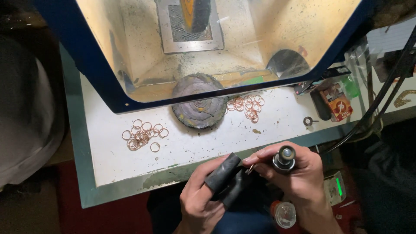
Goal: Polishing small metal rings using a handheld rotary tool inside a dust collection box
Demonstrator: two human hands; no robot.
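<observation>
Head view: my left hand point(203, 197) is closed, the fingers sheathed in black rubber guards point(225, 173), pinching a small copper ring point(250, 169) just off the near edge of the tabletop point(195, 147). My right hand point(291, 173) is wrapped tight around a rotary handpiece point(284, 158), its tip right at the ring. So I judge I'm polishing this one ring by hand; the next move calls for a steady pinch and a light touch, since the ring is thin and could slip or bend.

On the white, dusty tabletop, one pile of copper rings point(143, 135) lies toward the left edge, another pile point(248, 106) sits right of centre near the far edge. Between them rests a worn buffing wheel point(200, 104), half under a blue-framed dust hood point(108, 82) lit yellow inside. Cables point(381, 95) hang at the right edge beside a small orange box point(340, 104). The room around is dark.
</observation>
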